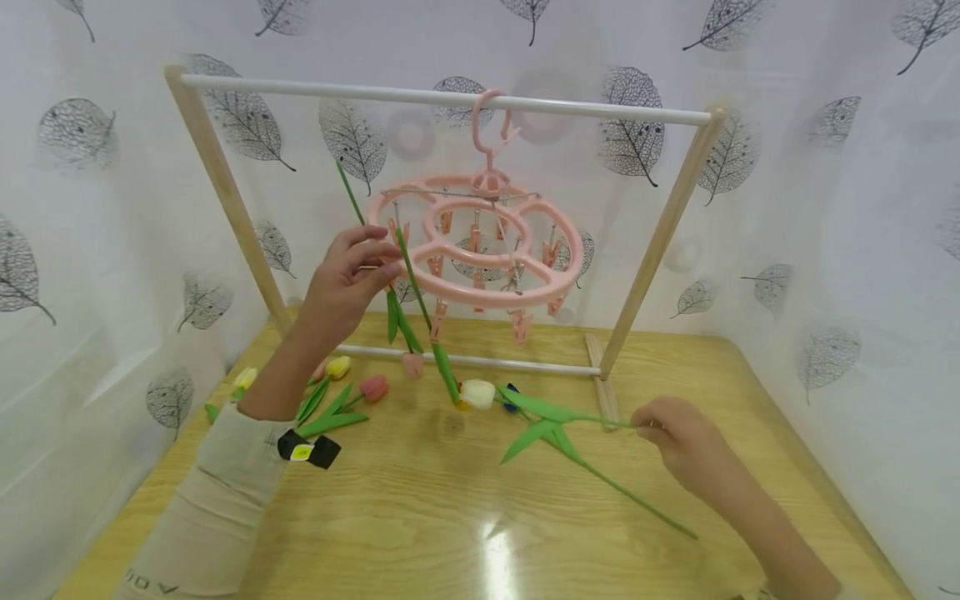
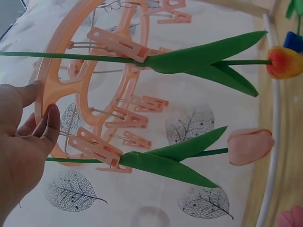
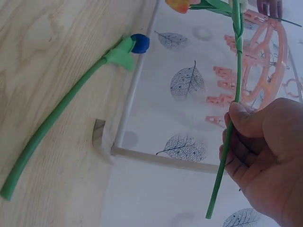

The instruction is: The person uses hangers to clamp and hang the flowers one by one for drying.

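Observation:
A pink round clip hanger hangs by its hook from a white rod. My left hand pinches its left rim between thumb and fingers. Two artificial tulips hang bloom-down from its clips: a pale pink tulip and a yellow-red tulip. Their green stems rise past the rim beside my left hand. My right hand grips the stem of a white tulip, its bloom pointing left towards the yellow-red one. Below lies a blue tulip on the table, its bloom partly covered by the white tulip's leaves in the head view.
The white rod spans two wooden posts. A lower white bar runs near the tabletop. On the wooden table, a darker pink tulip and yellow tulips lie at the left, near my left forearm.

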Demonstrator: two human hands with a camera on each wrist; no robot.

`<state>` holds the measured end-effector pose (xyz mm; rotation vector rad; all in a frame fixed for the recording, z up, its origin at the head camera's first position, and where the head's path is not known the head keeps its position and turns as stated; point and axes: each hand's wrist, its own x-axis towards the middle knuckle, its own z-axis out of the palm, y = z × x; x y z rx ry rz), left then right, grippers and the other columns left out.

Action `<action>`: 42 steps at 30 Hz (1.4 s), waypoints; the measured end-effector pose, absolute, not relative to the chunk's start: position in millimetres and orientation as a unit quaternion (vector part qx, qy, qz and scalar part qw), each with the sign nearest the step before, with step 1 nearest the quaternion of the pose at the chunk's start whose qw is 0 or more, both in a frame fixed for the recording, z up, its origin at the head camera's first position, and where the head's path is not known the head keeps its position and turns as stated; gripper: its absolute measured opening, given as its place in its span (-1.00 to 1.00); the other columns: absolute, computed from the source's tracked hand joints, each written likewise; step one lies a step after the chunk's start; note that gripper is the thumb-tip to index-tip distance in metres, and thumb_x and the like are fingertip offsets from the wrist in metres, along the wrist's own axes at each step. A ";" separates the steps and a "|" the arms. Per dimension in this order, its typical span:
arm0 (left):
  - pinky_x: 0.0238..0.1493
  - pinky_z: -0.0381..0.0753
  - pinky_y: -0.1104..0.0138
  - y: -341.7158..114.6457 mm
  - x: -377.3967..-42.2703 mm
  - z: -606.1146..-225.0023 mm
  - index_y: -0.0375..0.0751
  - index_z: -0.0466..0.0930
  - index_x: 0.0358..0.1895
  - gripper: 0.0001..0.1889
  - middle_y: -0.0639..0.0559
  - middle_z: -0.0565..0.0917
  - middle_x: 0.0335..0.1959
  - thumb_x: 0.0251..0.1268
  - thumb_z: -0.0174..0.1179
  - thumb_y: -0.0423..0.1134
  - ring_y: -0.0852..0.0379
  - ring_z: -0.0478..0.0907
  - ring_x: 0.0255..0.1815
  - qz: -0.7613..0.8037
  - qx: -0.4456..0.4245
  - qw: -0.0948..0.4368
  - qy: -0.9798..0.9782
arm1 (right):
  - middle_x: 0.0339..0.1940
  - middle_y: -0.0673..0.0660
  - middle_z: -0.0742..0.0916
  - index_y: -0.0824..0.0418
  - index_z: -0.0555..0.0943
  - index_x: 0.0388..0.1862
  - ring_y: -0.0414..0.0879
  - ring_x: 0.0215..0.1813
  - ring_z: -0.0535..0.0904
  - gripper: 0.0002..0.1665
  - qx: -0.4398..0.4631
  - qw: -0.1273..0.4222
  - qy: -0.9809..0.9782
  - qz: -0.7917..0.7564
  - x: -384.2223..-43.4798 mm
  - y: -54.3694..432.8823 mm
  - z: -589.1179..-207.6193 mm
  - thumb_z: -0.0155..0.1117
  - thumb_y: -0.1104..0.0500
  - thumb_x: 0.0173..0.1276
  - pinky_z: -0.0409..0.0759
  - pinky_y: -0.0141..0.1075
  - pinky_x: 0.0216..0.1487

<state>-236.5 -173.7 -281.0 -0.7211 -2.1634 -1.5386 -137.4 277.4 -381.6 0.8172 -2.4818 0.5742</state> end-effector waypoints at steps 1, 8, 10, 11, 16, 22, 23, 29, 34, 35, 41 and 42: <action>0.04 0.58 0.50 -173.5 -236.0 -281.2 -0.36 0.62 0.10 -0.73 0.01 0.29 0.43 0.52 0.14 -0.26 0.18 0.51 0.05 -0.548 -0.260 0.194 -0.771 | -0.32 -0.07 0.71 0.14 0.65 -0.29 -0.24 -0.24 0.56 -0.71 0.306 0.236 -0.898 0.210 -138.0 273.9 -381.1 0.43 0.48 0.12 0.60 -0.41 -0.21; 0.04 0.56 0.53 -174.7 -234.4 -280.9 -0.35 0.63 0.10 -0.76 -0.12 0.29 0.43 0.52 0.13 -0.32 0.20 0.53 0.02 -0.535 -0.272 0.205 -0.773 | -0.29 -0.02 0.73 0.21 0.66 -0.29 -0.14 -0.21 0.62 -0.67 0.399 0.282 -0.838 0.244 -146.3 250.9 -378.4 0.46 0.53 0.00 0.51 -0.59 -0.03; 0.06 0.53 0.54 -175.9 -233.0 -280.8 -0.33 0.64 0.09 -0.77 -0.09 0.31 0.43 0.52 0.12 -0.33 0.22 0.51 0.06 -0.525 -0.268 0.214 -0.779 | -0.28 -0.01 0.73 0.21 0.67 -0.27 -0.13 -0.19 0.61 -0.75 0.418 0.284 -0.825 0.253 -148.7 245.5 -377.4 0.43 0.46 0.11 0.51 -0.59 0.01; 0.07 0.52 0.55 -176.6 -232.0 -280.9 -0.32 0.65 0.09 -0.77 -0.08 0.31 0.43 0.52 0.12 -0.33 0.22 0.50 0.08 -0.523 -0.267 0.217 -0.780 | -0.28 0.00 0.73 0.21 0.67 -0.26 -0.13 -0.18 0.61 -0.79 0.423 0.285 -0.821 0.256 -149.7 243.1 -377.0 0.42 0.43 0.16 0.51 -0.59 0.02; 0.13 0.51 0.54 -177.8 -224.1 -283.5 -0.34 0.63 0.13 -0.74 -0.03 0.31 0.45 0.54 0.10 -0.32 0.18 0.46 0.14 -0.533 -0.257 0.208 -0.779 | -0.25 0.00 0.73 0.20 0.67 -0.23 -0.14 -0.13 0.59 -0.87 0.428 0.274 -0.819 0.268 -151.9 234.2 -373.5 0.36 0.37 0.28 0.50 -0.56 0.05; 0.10 0.56 0.51 -171.2 -200.6 -298.2 -0.33 0.62 0.13 -0.73 0.01 0.42 0.34 0.54 0.12 -0.27 0.20 0.51 0.11 -0.551 -0.239 0.204 -0.773 | -0.25 0.00 0.72 0.22 0.68 -0.22 -0.13 -0.13 0.57 -0.74 0.433 0.281 -0.812 0.272 -153.7 222.9 -367.7 0.40 0.48 0.15 0.48 -0.57 0.04; 0.08 0.57 0.51 -167.9 -195.7 -301.8 -0.34 0.62 0.13 -0.73 0.01 0.44 0.30 0.53 0.12 -0.28 0.21 0.52 0.10 -0.553 -0.242 0.201 -0.771 | -0.26 0.00 0.71 0.22 0.68 -0.22 -0.13 -0.14 0.57 -0.69 0.435 0.281 -0.810 0.275 -154.1 220.8 -366.6 0.41 0.52 0.09 0.47 -0.57 0.03; -0.04 0.59 0.44 -143.4 -167.7 -323.1 -0.21 0.67 0.07 -0.80 0.00 0.54 0.17 0.48 0.17 -0.37 0.19 0.53 0.02 -0.534 -0.293 0.186 -0.771 | -0.29 0.02 0.71 0.23 0.67 -0.27 -0.11 -0.18 0.58 -0.74 0.446 0.279 -0.805 0.274 -158.1 207.4 -361.5 0.42 0.51 0.13 0.50 -0.49 -0.02; -0.18 0.60 0.35 -120.6 -157.0 -337.1 0.00 0.70 0.04 -0.81 0.11 0.60 0.09 0.45 0.23 -0.27 0.20 0.54 -0.08 -0.482 -0.333 0.148 -0.797 | -0.29 0.00 0.71 0.24 0.69 -0.30 -0.12 -0.20 0.59 -0.69 0.444 0.286 -0.808 0.262 -159.0 197.6 -357.7 0.47 0.55 0.03 0.52 -0.48 -0.06; -0.17 0.61 0.33 -116.1 -156.9 -340.5 0.02 0.69 0.05 -0.81 0.13 0.60 0.09 0.45 0.23 -0.24 0.21 0.54 -0.09 -0.476 -0.339 0.130 -0.801 | -0.29 0.00 0.71 0.23 0.69 -0.30 -0.12 -0.20 0.58 -0.68 0.444 0.287 -0.807 0.262 -159.0 196.0 -357.1 0.47 0.55 0.02 0.53 -0.49 -0.08; 0.14 0.50 0.19 -93.3 -164.9 -359.1 0.07 0.62 0.19 -0.69 0.17 0.64 0.11 0.44 0.25 -0.17 0.21 0.56 -0.03 -0.432 -0.357 0.032 -0.828 | -0.30 0.01 0.70 0.22 0.69 -0.32 -0.12 -0.20 0.57 -0.70 0.435 0.286 -0.815 0.255 -159.2 187.2 -354.7 0.48 0.55 0.05 0.57 -0.39 -0.14; 0.16 0.50 0.19 -90.4 -166.4 -361.0 0.05 0.60 0.21 -0.67 0.13 0.64 0.13 0.44 0.25 -0.19 0.19 0.57 -0.02 -0.431 -0.358 0.018 -0.828 | -0.30 0.01 0.70 0.22 0.69 -0.32 -0.12 -0.19 0.56 -0.71 0.431 0.284 -0.819 0.252 -159.1 186.2 -354.3 0.48 0.54 0.06 0.57 -0.37 -0.14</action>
